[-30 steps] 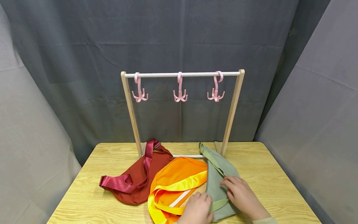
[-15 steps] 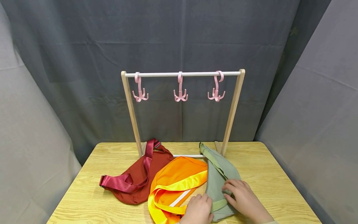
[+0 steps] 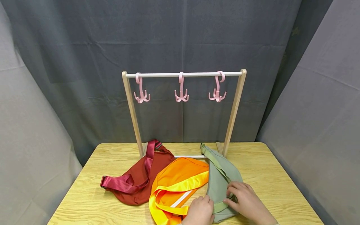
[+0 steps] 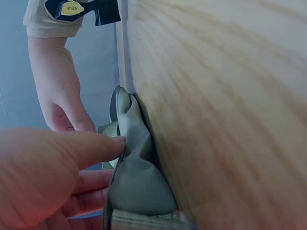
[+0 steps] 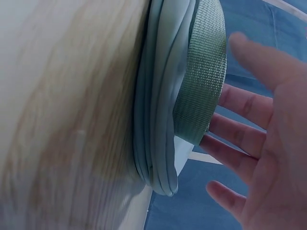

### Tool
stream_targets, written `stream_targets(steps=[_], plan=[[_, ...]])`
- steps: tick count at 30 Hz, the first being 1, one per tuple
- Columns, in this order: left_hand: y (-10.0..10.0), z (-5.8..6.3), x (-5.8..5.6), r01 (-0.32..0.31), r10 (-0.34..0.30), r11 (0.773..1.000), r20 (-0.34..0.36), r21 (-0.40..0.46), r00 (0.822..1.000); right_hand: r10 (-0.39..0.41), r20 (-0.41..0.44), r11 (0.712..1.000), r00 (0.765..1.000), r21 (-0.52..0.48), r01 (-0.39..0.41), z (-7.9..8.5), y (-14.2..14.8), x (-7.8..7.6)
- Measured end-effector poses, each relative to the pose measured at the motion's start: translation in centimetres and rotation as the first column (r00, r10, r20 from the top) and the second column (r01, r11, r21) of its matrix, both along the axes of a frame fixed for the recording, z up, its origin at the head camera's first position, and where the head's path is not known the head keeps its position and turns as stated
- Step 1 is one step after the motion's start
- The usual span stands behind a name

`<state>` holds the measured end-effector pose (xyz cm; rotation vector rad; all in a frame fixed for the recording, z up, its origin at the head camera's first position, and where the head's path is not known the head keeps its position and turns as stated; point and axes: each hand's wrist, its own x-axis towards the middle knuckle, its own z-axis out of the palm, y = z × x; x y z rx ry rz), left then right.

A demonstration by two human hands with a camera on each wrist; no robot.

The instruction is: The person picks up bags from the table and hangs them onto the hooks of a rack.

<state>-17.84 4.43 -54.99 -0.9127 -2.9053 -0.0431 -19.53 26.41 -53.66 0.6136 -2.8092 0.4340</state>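
Observation:
A grey-green waist bag (image 3: 223, 181) lies on the table's right part, its lighter green strap (image 3: 220, 206) crossing it. At its lower left edge, my left hand (image 3: 199, 211) holds the fabric. In the left wrist view the thumb (image 4: 103, 146) is on the bag's side (image 4: 136, 148), fingers partly hidden behind the edge. Over the bag's right side is my right hand (image 3: 247, 200). Seen from the right wrist, its fingers reach behind the webbing strap (image 5: 204, 72) while the thumb (image 5: 259, 60) stands apart from it.
An orange waist bag (image 3: 180, 172) with a yellow strap lies left of the green one; a dark red waist bag (image 3: 135, 181) is farther left. Behind stands a wooden rack with a white bar (image 3: 160, 75), carrying pink hooks (image 3: 181, 89). Grey curtains surround the table (image 3: 270, 175).
My right hand has shifted slightly right and down, and its fingers have moved to the green strap. The left hand has barely moved. The bags stay in place.

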Motion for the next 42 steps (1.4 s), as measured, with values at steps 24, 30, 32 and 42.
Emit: stream_targets(steps=[24, 30, 32, 42], plan=[[0.2, -0.4, -0.5, -0.008, 0.007, 1.0, 0.047, 0.018, 0.999, 0.122, -0.018, 0.993, 0.992, 0.0, -0.122, -0.2, 1.2, -0.2], [0.1, -0.5, -0.3, -0.012, 0.011, 0.998, 0.033, 0.055, 0.999, 0.142, -0.111, 0.99, 0.984, -0.006, -0.144, 0.1, 1.0, 0.0], [0.1, -0.4, -0.3, -0.019, 0.016, 0.997, 0.038, 0.07, 0.999, 0.144, -0.125, 0.989, 0.982, -0.013, -0.147, 0.4, 0.8, 0.0], [0.2, -0.3, -0.3, -0.063, 0.058, 0.989, 0.04, 0.13, 0.998, 0.146, -0.161, 0.986, 0.976, -0.061, -0.157, 1.1, -0.1, 0.4]])
